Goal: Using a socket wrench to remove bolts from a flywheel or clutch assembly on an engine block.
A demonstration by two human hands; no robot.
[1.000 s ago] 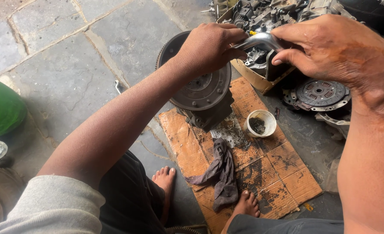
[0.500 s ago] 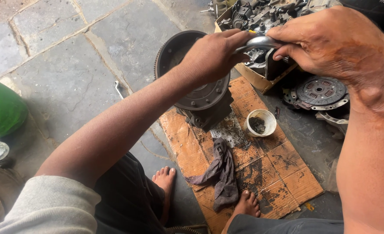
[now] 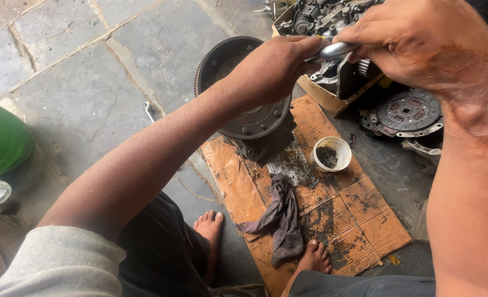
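A shiny, rounded metal tool handle sits just above the upper right rim of the dark, round, toothed flywheel, gripped from both ends. The left hand is curled shut around its near end, knuckles over the flywheel's rim. The right hand is closed over the far end, to the right of the flywheel.

The flywheel is mounted on a dark metal block, which stands tilted on a flattened, oil-stained brown cardboard sheet laid on the grey stone floor. Just right of the flywheel's base is a small white plastic cup with dark bits inside. Below the flywheel lies a crumpled grey rag. Right of the flywheel rests a round clutch disc, and above that an open cardboard box full of metal parts. Far left of the flywheel is a green container.
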